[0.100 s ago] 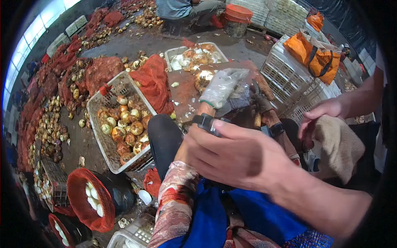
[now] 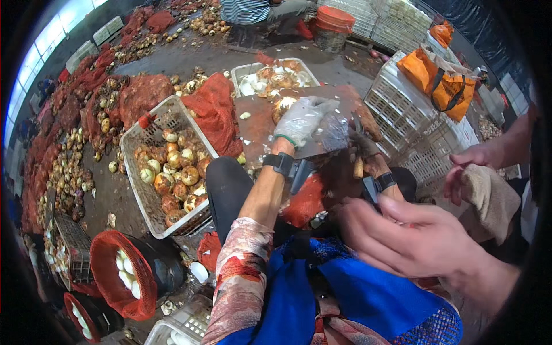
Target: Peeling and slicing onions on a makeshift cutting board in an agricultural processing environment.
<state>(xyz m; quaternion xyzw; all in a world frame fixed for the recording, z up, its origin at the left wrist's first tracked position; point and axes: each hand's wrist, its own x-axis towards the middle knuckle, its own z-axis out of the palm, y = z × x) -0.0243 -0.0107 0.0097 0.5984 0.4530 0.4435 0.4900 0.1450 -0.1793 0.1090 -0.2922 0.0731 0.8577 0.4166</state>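
Observation:
My left hand (image 2: pixel 305 119), in a clear plastic glove, lies over the brown cutting board (image 2: pixel 256 118), fingers stretched out to the right. An onion (image 2: pixel 283 108) with brown skin sits against its left side. My right hand (image 2: pixel 370 148), in a dark glove and partly in shadow, is closed around a knife with a wooden handle (image 2: pixel 359 167) at the board's right side. Dark devices are strapped on both wrists. Another person's blurred hand (image 2: pixel 414 233) is close to my right wrist device (image 2: pixel 384 181). Their other hand (image 2: pixel 468 164) is beside a beige cloth (image 2: pixel 490 198).
Left of my knee stands a white crate (image 2: pixel 167 230) of onions, with a red mesh bag (image 2: pixel 214 109) behind it. Beyond the board is a tub (image 2: pixel 236 75) of onions. Lined buckets (image 2: pixel 149 270) stand lower left; stacked crates (image 2: pixel 397 100) carry an orange bag (image 2: pixel 425 72).
The other person's near hand has moved from my left wrist over toward my right wrist, uncovering my left forearm and its device. Their cloth hand has shifted slightly right.

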